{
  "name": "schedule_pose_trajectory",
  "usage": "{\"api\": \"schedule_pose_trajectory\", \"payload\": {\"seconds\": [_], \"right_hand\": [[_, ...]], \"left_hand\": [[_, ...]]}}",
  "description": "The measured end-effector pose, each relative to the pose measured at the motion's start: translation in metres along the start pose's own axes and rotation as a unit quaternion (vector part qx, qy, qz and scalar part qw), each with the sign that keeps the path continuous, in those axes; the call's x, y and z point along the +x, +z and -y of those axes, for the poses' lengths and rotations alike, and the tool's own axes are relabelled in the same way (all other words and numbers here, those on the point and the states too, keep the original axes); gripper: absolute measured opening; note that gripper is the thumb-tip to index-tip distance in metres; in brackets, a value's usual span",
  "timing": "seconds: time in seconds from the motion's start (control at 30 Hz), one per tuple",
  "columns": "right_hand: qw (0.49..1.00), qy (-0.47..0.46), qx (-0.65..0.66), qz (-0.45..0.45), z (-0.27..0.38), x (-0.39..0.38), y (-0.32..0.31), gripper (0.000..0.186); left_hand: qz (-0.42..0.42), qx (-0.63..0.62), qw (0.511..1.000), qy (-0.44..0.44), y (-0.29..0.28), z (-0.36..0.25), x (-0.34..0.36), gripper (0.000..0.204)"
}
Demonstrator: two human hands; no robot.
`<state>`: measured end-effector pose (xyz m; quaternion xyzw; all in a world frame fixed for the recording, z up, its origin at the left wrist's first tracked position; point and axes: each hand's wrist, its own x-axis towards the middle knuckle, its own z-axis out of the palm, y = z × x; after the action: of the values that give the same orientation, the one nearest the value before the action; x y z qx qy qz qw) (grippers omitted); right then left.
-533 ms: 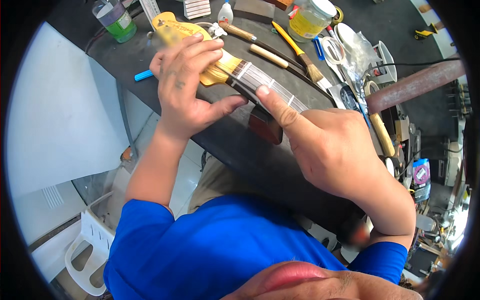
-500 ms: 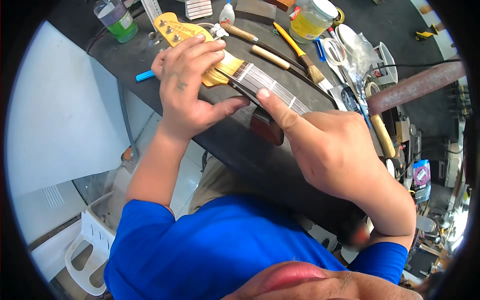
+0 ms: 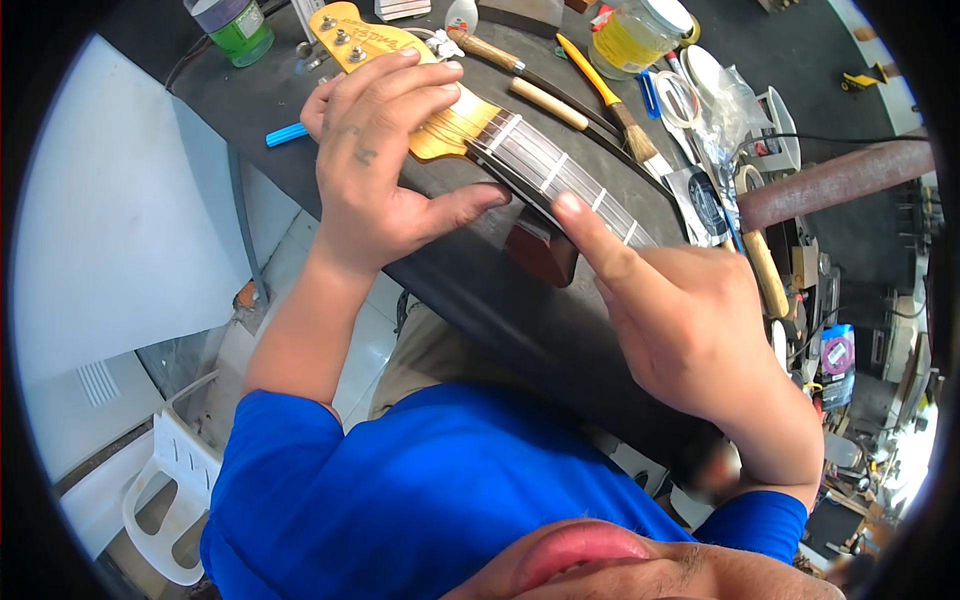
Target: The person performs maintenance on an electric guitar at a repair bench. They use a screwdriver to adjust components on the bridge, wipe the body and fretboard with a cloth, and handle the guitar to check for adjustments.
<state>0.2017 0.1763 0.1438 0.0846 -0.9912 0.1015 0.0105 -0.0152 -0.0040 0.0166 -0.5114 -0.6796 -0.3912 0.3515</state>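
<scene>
Dark workbench [image 3: 470, 275] curves across the space ahead of the blue-shirted person, with a white plastic chair [image 3: 170, 490] at the lower left and a rusty-red pipe [image 3: 840, 185] at the right. On the bench lies a guitar neck [image 3: 528, 152], running from its yellow headstock [image 3: 362, 42] at the upper left toward the right hand [image 3: 680, 310]. Pale strips cross its fretboard. The left hand [image 3: 370, 170] is open, fingers laid over the headstock and thumb stretched out beside the neck's near edge. The right points its index finger at that near edge; its other fingers are folded underneath, so I cannot tell whether they hold anything. Half a second ago that fingertip sat by the second strip; now it is farther from the headstock, between the second and third. The view has shifted too, with the bench tools higher up. A reddish-brown block [image 3: 540, 250] stands beneath the neck. Beyond it are a white-lidded jar [image 3: 628, 42], a yellow-handled brush [image 3: 628, 130] and, leftward, a blue marker [image 3: 287, 135]
</scene>
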Motion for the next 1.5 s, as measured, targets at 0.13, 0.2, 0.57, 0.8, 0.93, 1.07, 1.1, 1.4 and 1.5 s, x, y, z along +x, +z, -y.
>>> {"api": "schedule_pose_trajectory", "payload": {"seconds": [0.13,0.2,0.57,0.8,0.93,1.07,1.1,1.4,1.5], "right_hand": [[1.0,-0.022,-0.012,-0.018,0.0,0.001,-0.001,0.072],[1.0,-0.014,-0.022,0.0,0.0,-0.001,-0.001,0.071],[0.999,-0.034,-0.037,-0.021,0.0,0.01,0.0,0.073],[0.997,-0.034,-0.066,-0.012,-0.003,0.004,-0.001,0.074],[0.996,-0.054,-0.069,-0.031,-0.003,0.008,-0.001,0.074],[0.996,-0.05,-0.07,-0.023,-0.004,0.007,-0.002,0.073],[0.995,-0.057,-0.069,-0.037,-0.005,0.011,0.001,0.073],[0.998,-0.041,-0.054,-0.019,-0.003,0.006,0.004,0.074],[0.998,-0.04,-0.034,-0.032,-0.004,0.001,0.007,0.075]], "left_hand": [[-0.004,-0.006,1.0,-0.002,0.0,0.002,-0.003,0.075],[0.0,-0.003,1.0,-0.002,0.0,0.0,-0.002,0.075],[-0.003,-0.006,1.0,0.002,0.003,-0.003,-0.001,0.075],[0.008,-0.012,1.0,0.0,0.001,-0.002,0.001,0.076],[0.003,0.004,1.0,-0.005,0.001,0.001,-0.002,0.076],[0.009,-0.004,1.0,-0.006,0.0,-0.001,-0.001,0.078],[0.006,0.005,1.0,0.003,0.0,0.002,0.002,0.079],[-0.024,-0.024,0.999,0.005,0.006,0.006,0.0,0.073],[-0.036,-0.032,0.999,-0.008,0.008,0.004,-0.001,0.071]]}}
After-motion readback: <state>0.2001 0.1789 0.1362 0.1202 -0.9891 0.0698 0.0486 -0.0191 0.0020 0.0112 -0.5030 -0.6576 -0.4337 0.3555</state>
